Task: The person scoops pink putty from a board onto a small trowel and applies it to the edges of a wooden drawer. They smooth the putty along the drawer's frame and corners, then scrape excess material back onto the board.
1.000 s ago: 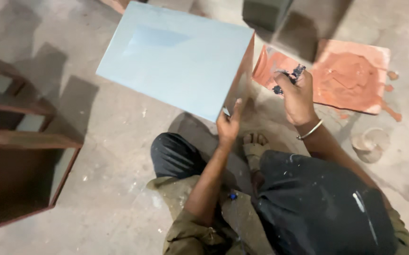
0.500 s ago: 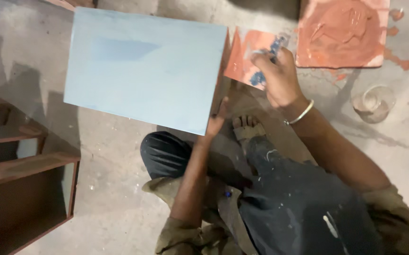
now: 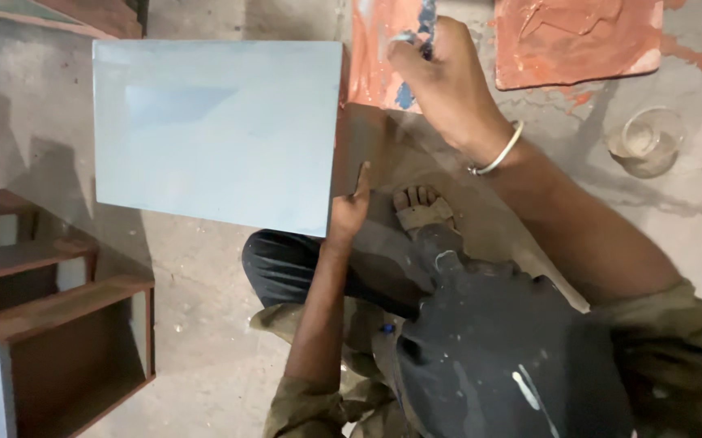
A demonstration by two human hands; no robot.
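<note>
Person sits on the concrete floor (image 3: 205,365), seen from above. Left hand (image 3: 349,207) rests flat against the near right corner of a pale blue-grey board (image 3: 217,134), fingers stretched up along its reddish-brown edge, open rather than curled, steadying the board and not gripping around it. Board is tilted up off the floor, its broad face toward the camera, its right edge just beside the hand. Right hand (image 3: 440,77) is closed around a small tool with a blue handle (image 3: 425,20), blade end mostly hidden by the fingers; cannot tell the tool's kind for sure. A metal bangle (image 3: 497,154) sits on the right wrist. The right hand is over an orange-smeared sheet (image 3: 375,57) lying just past the board's right edge. Further right lies a flat slab with thick orange paste (image 3: 578,40) on it, paste spilling onto the floor. Small clear glass bowl (image 3: 647,142) stands on the floor near the slab, apart from both hands. A bare foot in a sandal (image 3: 420,207) shows just right of the left hand. Dark brown open wooden boxes (image 3: 51,341) stand at the left, well apart from the board.
</note>
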